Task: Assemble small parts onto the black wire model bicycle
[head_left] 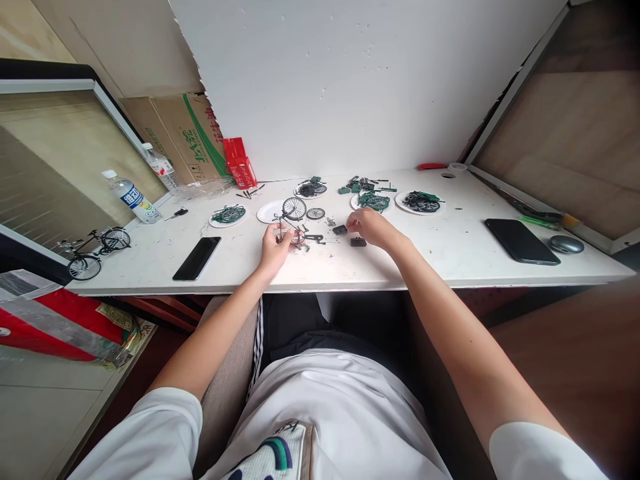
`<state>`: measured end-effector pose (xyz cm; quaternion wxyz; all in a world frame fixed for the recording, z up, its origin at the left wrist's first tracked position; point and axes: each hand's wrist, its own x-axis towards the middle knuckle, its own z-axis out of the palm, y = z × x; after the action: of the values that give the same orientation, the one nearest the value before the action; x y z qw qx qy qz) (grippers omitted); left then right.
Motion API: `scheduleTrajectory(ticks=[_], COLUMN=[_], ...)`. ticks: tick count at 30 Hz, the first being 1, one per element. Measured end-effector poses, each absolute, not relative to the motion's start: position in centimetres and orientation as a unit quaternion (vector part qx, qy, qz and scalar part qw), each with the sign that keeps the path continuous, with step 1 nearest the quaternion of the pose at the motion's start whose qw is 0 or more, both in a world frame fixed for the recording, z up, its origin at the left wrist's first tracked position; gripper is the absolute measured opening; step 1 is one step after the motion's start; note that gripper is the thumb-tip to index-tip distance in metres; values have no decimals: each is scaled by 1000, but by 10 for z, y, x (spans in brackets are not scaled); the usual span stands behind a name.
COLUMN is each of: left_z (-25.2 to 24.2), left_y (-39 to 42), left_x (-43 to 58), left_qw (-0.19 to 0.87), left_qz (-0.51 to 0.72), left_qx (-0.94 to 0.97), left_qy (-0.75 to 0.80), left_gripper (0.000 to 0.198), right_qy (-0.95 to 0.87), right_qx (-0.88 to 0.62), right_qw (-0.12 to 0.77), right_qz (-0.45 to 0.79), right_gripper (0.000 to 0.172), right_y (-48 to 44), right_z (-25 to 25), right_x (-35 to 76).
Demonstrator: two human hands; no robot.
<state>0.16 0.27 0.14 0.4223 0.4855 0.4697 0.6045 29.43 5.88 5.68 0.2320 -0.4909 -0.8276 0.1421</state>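
Observation:
My left hand [277,252] is closed on a partly built model bicycle, pinching its thin dark frame near the table's front. One spoked wheel [295,209] stands up from that frame. A loose spoked wheel [315,213] lies just right of it. Over the table, my right hand [374,228] has its fingers curled down and pressed together; whatever is between the fingertips is hidden. Beside those fingertips lie two small black blocks, one dark block [340,230] to the left and another block [358,242] below. Tiny loose parts [301,247] are scattered by my left hand.
Paper plates with wheels and green or black parts line the back, such as the right plate [417,211]. A finished model bicycle [95,250] stands far left near a water bottle [132,197]. Phones lie left [197,259] and right [521,241]. A red box [240,163] stands behind.

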Motion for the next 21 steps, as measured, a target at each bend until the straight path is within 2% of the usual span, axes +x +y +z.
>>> scheduleTrajectory(ticks=[4,6,9,21], left_z=[1,2,3,1], left_y=[2,1,0,-1], left_x=[3,4,5,3], left_qw=[420,418,417,378], left_qz=[601,600,597,575], left_qx=[503,513,527,574], left_qy=[457,449,439,444], left_gripper=[57,57,54,48], right_qy=[-809,-795,-798,-790], right_qx=[-399,-357,-306,-296], right_qw=[354,385,394,395], right_qz=[248,305,338,365], right_gripper=[14,19,25,22], right_y=[50,42,30,20], right_z=[57,56,50,39], right_x=[272,255,231,219])
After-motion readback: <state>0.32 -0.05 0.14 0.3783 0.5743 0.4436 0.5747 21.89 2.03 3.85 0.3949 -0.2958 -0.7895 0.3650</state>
